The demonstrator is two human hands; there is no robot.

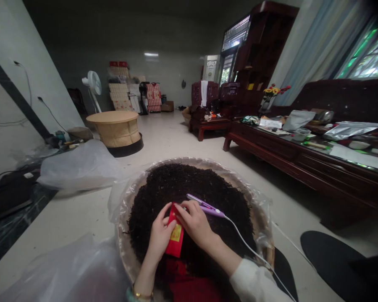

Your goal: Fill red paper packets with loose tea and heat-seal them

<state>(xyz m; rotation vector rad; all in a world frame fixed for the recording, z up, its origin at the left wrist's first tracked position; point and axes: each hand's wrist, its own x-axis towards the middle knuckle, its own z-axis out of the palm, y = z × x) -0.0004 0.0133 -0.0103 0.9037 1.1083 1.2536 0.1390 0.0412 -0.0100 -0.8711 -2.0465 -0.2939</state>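
Observation:
A small red packet (175, 247) with a yellow label is held upright over a basket (123, 247) of dark dried leaves (182, 178), which look like tea. My left hand (160, 235) grips the packet's left edge, thumb on its front. My right hand (195, 220) pinches the packet near its upper end. Just beyond my right hand, a purple hand-held sealer or hair straightener (211, 209) lies on the leaves, its white cord (245, 243) running down to the right. More red packets (192, 287) lie in shadow below my hands.
Clear plastic sheeting (82, 165) lies left of the basket, with more plastic (66, 268) at lower left. A round wooden drum-like table (113, 118) and a fan (93, 83) stand farther back. On the right is a long dark wooden table (271, 144) with pouches. A black stool (330, 251) is nearby.

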